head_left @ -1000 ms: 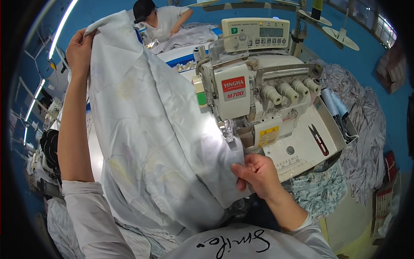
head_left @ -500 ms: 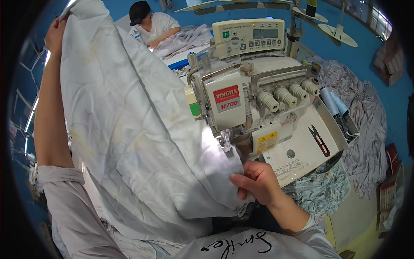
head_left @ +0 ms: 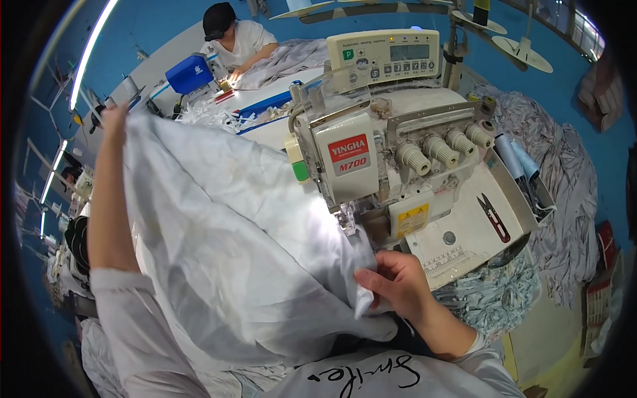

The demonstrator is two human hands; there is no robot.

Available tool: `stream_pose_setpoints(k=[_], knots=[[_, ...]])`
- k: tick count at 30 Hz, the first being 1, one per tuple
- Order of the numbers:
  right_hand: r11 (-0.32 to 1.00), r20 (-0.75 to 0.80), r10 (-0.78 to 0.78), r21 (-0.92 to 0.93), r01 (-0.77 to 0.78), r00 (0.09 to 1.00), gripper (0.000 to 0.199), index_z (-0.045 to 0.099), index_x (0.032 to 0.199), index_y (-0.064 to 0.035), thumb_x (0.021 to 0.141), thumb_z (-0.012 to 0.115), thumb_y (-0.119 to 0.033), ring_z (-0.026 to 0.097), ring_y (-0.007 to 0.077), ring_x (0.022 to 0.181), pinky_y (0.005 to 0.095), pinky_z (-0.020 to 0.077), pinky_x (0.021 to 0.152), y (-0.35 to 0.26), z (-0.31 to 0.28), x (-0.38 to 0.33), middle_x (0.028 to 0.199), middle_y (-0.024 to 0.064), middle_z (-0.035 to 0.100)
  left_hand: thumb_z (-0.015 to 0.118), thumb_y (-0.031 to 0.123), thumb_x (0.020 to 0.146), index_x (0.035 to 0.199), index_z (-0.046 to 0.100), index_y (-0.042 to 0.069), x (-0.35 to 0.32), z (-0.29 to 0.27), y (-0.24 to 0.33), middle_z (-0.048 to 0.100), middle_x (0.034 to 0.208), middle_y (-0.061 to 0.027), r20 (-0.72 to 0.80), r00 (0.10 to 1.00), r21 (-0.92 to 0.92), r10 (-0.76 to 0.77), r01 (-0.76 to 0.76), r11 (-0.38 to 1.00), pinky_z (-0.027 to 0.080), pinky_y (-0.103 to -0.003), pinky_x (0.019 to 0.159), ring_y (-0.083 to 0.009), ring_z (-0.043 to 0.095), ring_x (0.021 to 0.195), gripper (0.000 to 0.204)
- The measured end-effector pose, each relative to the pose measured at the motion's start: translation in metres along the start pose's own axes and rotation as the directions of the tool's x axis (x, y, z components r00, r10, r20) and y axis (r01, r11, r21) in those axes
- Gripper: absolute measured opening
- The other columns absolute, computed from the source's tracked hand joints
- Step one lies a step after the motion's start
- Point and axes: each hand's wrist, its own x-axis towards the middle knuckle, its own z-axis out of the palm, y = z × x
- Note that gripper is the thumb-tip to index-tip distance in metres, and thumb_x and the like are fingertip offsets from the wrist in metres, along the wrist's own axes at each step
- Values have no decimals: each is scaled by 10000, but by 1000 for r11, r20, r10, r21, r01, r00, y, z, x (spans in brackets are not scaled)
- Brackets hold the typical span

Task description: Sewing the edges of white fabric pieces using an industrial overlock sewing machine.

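A large sheet of pale grey fabric point(head_left: 232, 245) is stretched between my two hands in front of a cream overlock sewing machine point(head_left: 391, 159). My left hand point(head_left: 114, 119) is raised at the upper left and grips the far edge of the fabric. My right hand point(head_left: 398, 285) pinches the near edge just below the machine's presser foot point(head_left: 347, 219), which is lit by a small lamp. The fabric hides most of the table on the left.
Thread snips point(head_left: 494, 215) lie on the machine's white side plate. A control panel point(head_left: 391, 56) sits on top. Heaps of grey cloth point(head_left: 570, 186) lie at the right and below. Another person point(head_left: 235, 40) works at a far table with a blue machine point(head_left: 189, 73).
My left hand has come down and rightward with the fabric's far edge. My right hand stays on the near edge by the presser foot.
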Motion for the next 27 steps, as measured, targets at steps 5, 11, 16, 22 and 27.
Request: stream_pose_setpoints(k=[5, 11, 16, 22, 27], knots=[[998, -152, 53, 53, -45, 987, 253, 589, 790, -11, 878, 658, -239, 562, 86, 519, 213, 465, 490, 5, -17, -6, 643, 33, 595, 711, 324, 789, 1191, 558, 36, -336, 13, 115, 558, 1204, -121, 851, 525, -12, -3, 26, 1000, 430, -340, 916, -211, 543, 1086, 517], [991, -60, -30, 130, 37, 998, 250, 603, 869, 5, 891, 637, -241, 560, 89, 505, 209, 459, 472, 14, -11, -10, 684, 48, 615, 667, 131, 779, 1061, 543, 9, -468, -44, 76, 574, 1045, -204, 723, 558, -58, 408, -539, 840, 477, -420, 764, -381, 563, 929, 331], [990, -88, -74, 110, 83, 993, 235, 593, 878, 25, 887, 635, -206, 558, 89, 490, 206, 452, 457, 12, -8, -7, 679, 56, 617, 580, 50, 839, 952, 543, 42, -428, -34, 70, 605, 809, -172, 392, 834, 71, 388, -448, 891, 468, -409, 645, -372, 593, 744, 119], [990, -106, -64, 118, 76, 992, 205, 596, 877, 17, 867, 651, -181, 549, 88, 476, 209, 439, 435, 6, -6, -8, 676, 47, 604, 602, 50, 843, 945, 551, 40, -370, -20, 93, 619, 813, -158, 222, 843, 30, 490, -508, 861, 475, -365, 627, -334, 619, 739, 115], [994, -100, -30, 106, 41, 995, 187, 605, 868, 7, 850, 670, -168, 521, 72, 459, 200, 409, 414, 4, -7, -8, 663, 19, 578, 617, 82, 845, 939, 555, 46, -340, -12, 104, 629, 825, -143, 185, 832, 70, 523, -542, 837, 475, -363, 627, -326, 622, 740, 119]])
